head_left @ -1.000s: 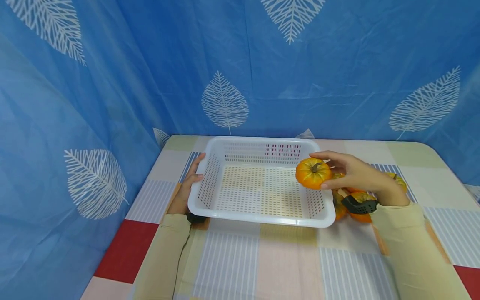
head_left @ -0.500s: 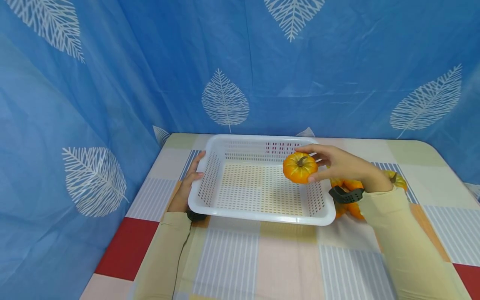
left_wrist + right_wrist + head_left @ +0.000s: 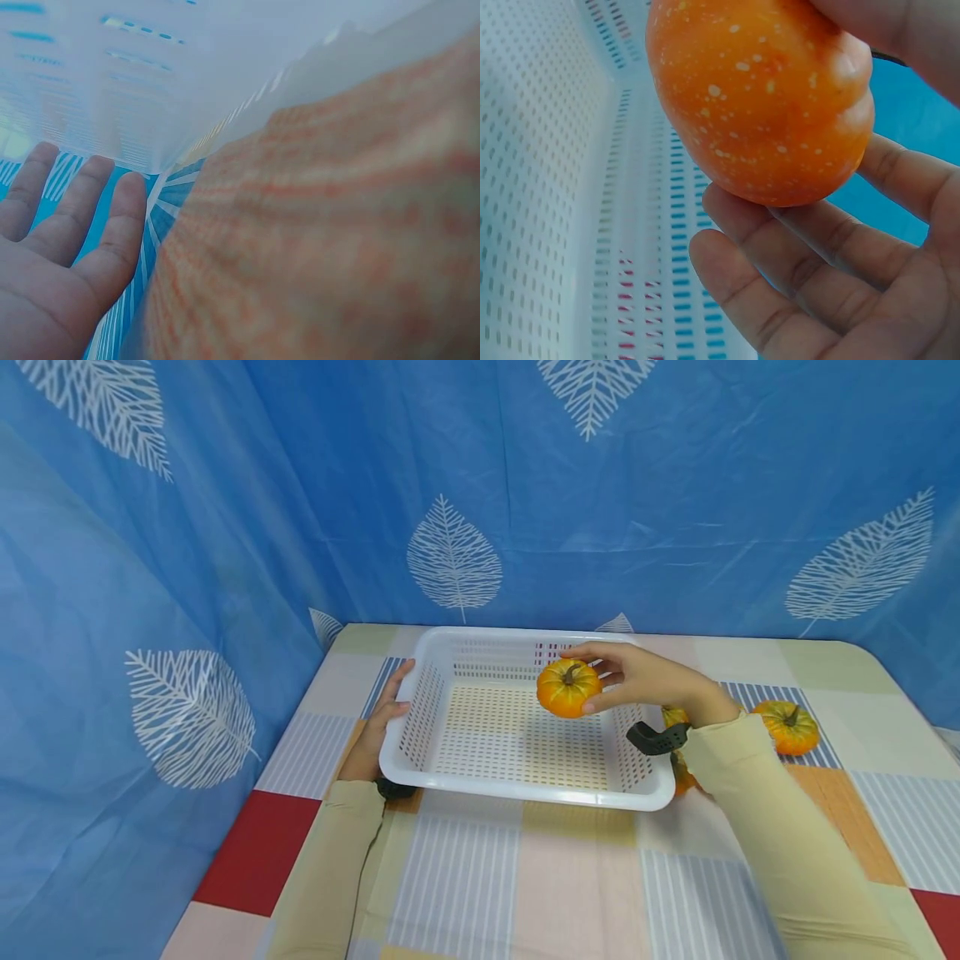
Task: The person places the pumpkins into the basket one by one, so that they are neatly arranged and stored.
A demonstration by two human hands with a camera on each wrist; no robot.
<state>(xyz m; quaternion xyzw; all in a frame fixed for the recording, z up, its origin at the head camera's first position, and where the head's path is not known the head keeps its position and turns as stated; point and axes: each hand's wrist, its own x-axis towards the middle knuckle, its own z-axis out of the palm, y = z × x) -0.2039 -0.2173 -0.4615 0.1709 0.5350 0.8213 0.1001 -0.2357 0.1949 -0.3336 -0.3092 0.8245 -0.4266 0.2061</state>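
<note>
My right hand (image 3: 630, 675) holds a small orange-and-yellow pumpkin (image 3: 566, 690) between thumb and fingers, above the right half of a white plastic basket (image 3: 517, 798). In the right wrist view the speckled orange underside of the pumpkin (image 3: 757, 112) shows, with fingers beneath and beside it and the slotted basket wall (image 3: 615, 225) behind. At the basket's left end my left hand (image 3: 381, 722) rests against the outside, thumb at the rim. The left wrist view has its fingers (image 3: 124, 217) fairly straight, fingertips right at the basket wall (image 3: 135, 97).
To the right of the basket, another pumpkin (image 3: 787, 727) sits on the checked tablecloth (image 3: 577, 877). More pumpkins (image 3: 675, 717) lie by the basket's right end, partly hidden by the right arm. A blue leaf-patterned curtain (image 3: 337, 485) hangs behind and to the left.
My right hand has carried the pumpkin left, from over the basket's right rim to farther inside above it. The left hand and the basket stay nearly where they were.
</note>
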